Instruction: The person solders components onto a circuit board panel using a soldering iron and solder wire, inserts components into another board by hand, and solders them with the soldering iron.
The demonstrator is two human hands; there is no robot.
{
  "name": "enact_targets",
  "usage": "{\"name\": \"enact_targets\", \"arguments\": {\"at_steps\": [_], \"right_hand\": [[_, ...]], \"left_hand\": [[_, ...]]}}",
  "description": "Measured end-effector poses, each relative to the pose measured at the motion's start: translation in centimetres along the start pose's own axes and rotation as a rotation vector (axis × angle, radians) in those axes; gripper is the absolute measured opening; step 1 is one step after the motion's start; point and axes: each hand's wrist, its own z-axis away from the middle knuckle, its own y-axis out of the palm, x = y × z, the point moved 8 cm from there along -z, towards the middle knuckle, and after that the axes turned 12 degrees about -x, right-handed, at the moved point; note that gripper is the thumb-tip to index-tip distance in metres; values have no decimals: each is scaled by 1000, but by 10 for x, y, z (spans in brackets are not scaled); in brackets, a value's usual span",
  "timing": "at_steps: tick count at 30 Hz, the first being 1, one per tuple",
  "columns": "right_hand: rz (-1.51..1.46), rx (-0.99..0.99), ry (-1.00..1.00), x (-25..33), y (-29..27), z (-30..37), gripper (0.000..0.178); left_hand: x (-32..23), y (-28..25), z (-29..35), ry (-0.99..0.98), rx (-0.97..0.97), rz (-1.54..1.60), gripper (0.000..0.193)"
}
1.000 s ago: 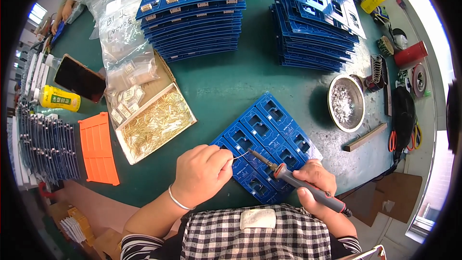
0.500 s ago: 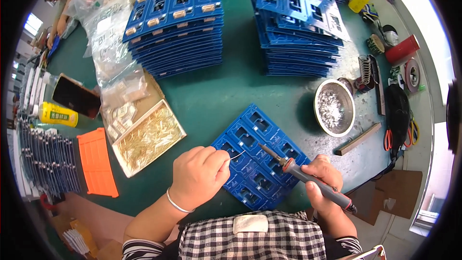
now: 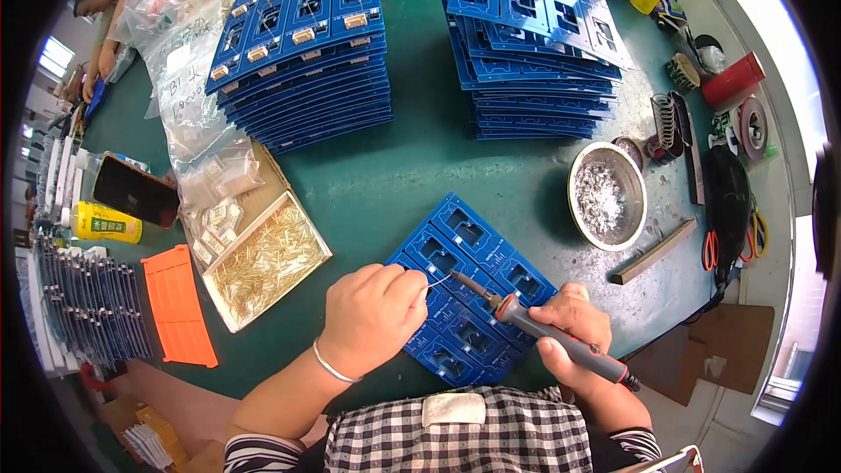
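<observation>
A blue circuit board panel [image 3: 496, 256] with rows of square cutouts lies slanted on the green bench before me. My left hand [image 3: 371, 312] is closed in a pinch over its left side, with a thin silvery solder wire [image 3: 440, 281] sticking out toward the board. From the right, my right hand [image 3: 575, 326] grips a grey and red soldering iron [image 3: 561, 341]. The iron's tip meets or nearly meets the wire's end near the panel's middle; actual contact is too small to tell. My left hand hides the panel's left edge.
Two tall stacks of blue boards [image 3: 307, 92] [image 3: 534, 92] stand at the back. A metal bowl [image 3: 644, 201] of silvery bits sits right, near a wooden bar [image 3: 654, 252] and an iron stand [image 3: 663, 127]. Left are a box of pins [image 3: 328, 254], an orange tray [image 3: 180, 307] and a phone [image 3: 134, 190].
The iron's tip has moved down and left to the wire's end. My left hand has shifted slightly right. The view has shifted a little.
</observation>
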Motion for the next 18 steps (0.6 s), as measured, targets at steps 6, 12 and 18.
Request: {"name": "enact_targets", "arguments": {"at_steps": [6,12,18], "right_hand": [[-5,23,9,-1,-3,0,28],[39,-108,70,-13,-30,-10,26],[63,-69,67,-13,-26,-15,27]], "left_hand": [[-1,-2,-6,21,8,-41,11],[-4,-3,-26,5,-8,-5,12],[-8,16,-34,90,-8,-18,11]]}}
